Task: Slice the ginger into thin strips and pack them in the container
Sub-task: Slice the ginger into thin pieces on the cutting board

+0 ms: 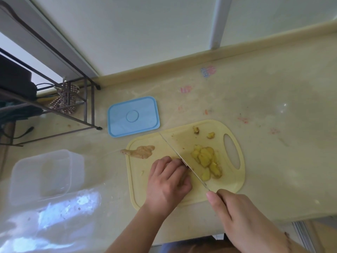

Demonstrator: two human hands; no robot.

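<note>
The clear plastic rectangular container [41, 177] at 9 o'clock on the counter [273, 125] holds nothing visible; its pale blue lid [133, 116] lies apart at 11 o'clock. The left hand [168, 181] pins ginger; the right hand [237, 210] grips a knife [182, 159].

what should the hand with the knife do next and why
Probably press the steel knife blade down for another slice: the left hand pins a ginger piece right beside it, and the yellow slices piled on the pale yellow plastic cutting board aren't strips yet.

Cutting board [138, 179] on worktop [273, 143]; ginger slices [207, 161] right of knife [175, 150], whole ginger [140, 152] on board's left edge; lid [133, 116] behind board, container [42, 176] left.
</note>
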